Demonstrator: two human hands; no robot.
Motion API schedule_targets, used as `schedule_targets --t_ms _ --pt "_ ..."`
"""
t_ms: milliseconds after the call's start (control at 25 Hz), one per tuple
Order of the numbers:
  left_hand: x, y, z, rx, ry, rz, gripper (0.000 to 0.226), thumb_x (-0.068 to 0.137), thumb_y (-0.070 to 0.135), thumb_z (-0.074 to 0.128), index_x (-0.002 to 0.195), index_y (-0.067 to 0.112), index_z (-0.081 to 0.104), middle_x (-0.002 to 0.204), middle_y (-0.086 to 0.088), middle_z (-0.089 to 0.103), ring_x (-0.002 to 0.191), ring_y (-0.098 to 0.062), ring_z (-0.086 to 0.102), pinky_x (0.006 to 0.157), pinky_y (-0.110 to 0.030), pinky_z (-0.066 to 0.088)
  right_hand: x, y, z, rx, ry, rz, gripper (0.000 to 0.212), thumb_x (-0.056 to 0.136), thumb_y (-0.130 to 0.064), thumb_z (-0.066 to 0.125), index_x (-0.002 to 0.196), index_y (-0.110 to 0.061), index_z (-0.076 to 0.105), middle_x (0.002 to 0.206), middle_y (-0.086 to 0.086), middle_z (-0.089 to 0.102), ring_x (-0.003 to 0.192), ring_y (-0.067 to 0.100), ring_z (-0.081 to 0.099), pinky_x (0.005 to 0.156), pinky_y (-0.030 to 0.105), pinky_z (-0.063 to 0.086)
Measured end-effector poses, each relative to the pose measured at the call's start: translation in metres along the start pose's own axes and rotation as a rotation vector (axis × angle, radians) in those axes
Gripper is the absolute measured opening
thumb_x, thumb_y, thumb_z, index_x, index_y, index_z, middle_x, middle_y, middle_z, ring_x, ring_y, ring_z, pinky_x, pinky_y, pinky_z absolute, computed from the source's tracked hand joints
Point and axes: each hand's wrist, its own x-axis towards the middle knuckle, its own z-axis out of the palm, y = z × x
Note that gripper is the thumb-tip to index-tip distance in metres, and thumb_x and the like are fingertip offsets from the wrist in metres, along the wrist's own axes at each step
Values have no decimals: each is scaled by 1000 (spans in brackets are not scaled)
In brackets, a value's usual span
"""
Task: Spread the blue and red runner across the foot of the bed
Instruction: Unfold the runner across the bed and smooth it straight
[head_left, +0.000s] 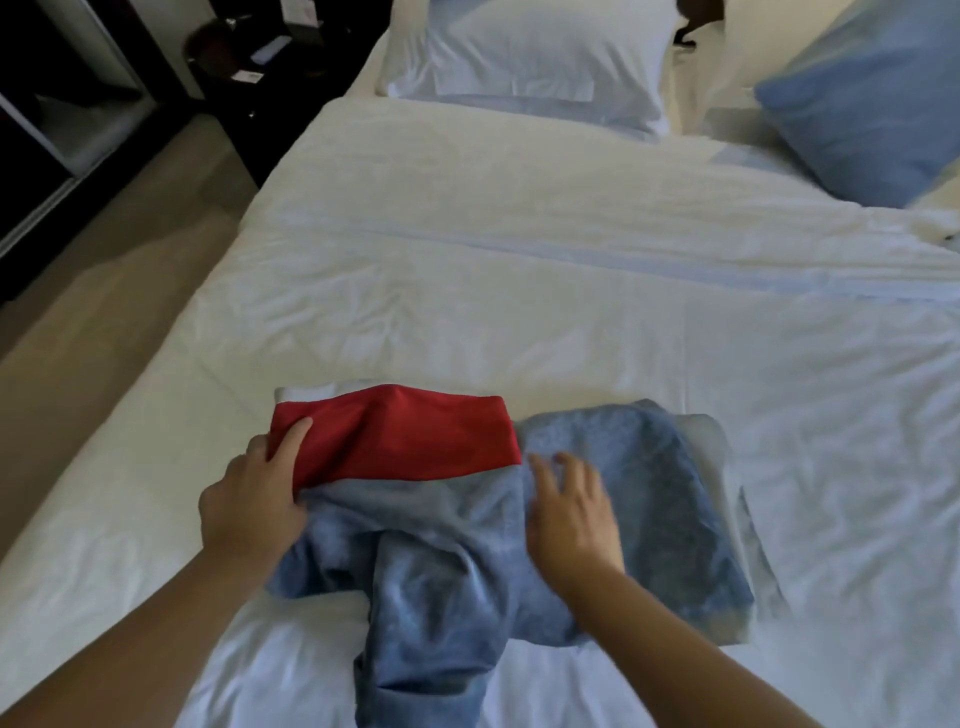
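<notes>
Dark furniture (62, 130) stood at the far left beside the bed, its shelves too dim and blurred to read. White sheets covered the bed (467, 291), wrinkled across the middle. Near the foot lay the runner (467, 519), still bunched and partly folded, not spread out. Its red panel (395, 441) faced up on the left, with a pale strip of lining showing along the far edge. The left hand (254, 499) pinched the left end of that red panel, thumb on top, fingers tucked under the cloth and out of sight. Blue patterned fabric bunched up between the two forearms and ran off the bottom edge of the view. The right hand (571, 514) was open, fingers spread over the blue part; motion blur made it hard to tell whether it touched. A white pillow (540, 52) lay at the head, and a blue pillow (872, 104) at the far right was cut off by the edge.
</notes>
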Motion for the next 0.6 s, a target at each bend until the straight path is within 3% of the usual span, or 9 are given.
schedule_targets --t_ms 80,200,280,360,400,480,600 --pt "-1 -5 21 6 2 2 98 72 41 76 154 33 25 110 -13 56 82 -34 59 54 -38 45 16 24 6 -85 -43 198 77 95 -41 48 156 -33 2 162 16 4 148 38 4 117 48 21" --pt "3 -3 48 52 109 20 92 76 60 60 155 31 23 126 -19 53 94 -39 58 71 -47 48 32 52 21 -155 -101 325 97 87 -66 53 150 -44 -17 161 14 -16 147 42 -8 117 58 17" --pt "9 5 56 62 157 31 87 77 66 50 155 37 23 150 -22 32 126 -45 44 96 -61 40 42 62 29 -184 -93 317 110 77 -76 57 145 -50 -24 159 12 -23 147 42 -12 115 65 17" --pt "14 21 60 51 169 84 79 83 73 41 154 44 21 164 -20 7 147 -45 16 112 -68 19 53 69 34 -190 -95 339 124 66 -80 63 141 -52 -30 160 13 -24 147 41 -15 112 69 12" --pt "15 34 61 46 147 132 78 85 79 34 154 46 18 165 -17 5 150 -43 9 115 -68 11 58 71 37 -179 -105 361 130 62 -80 67 140 -52 -33 161 17 -17 148 42 -10 111 69 10" --pt "10 72 63 -3 44 237 86 78 92 22 153 51 13 165 -8 16 152 -38 9 117 -67 8 68 73 42 -168 -117 358 136 61 -74 74 141 -50 -33 154 24 18 143 43 19 112 66 14" --pt "-10 145 72 -151 -109 320 102 62 104 20 151 55 8 166 0 15 152 -36 6 118 -64 8 73 68 54 -169 -132 213 119 79 -51 73 146 -49 -26 133 20 45 123 37 44 101 52 39"
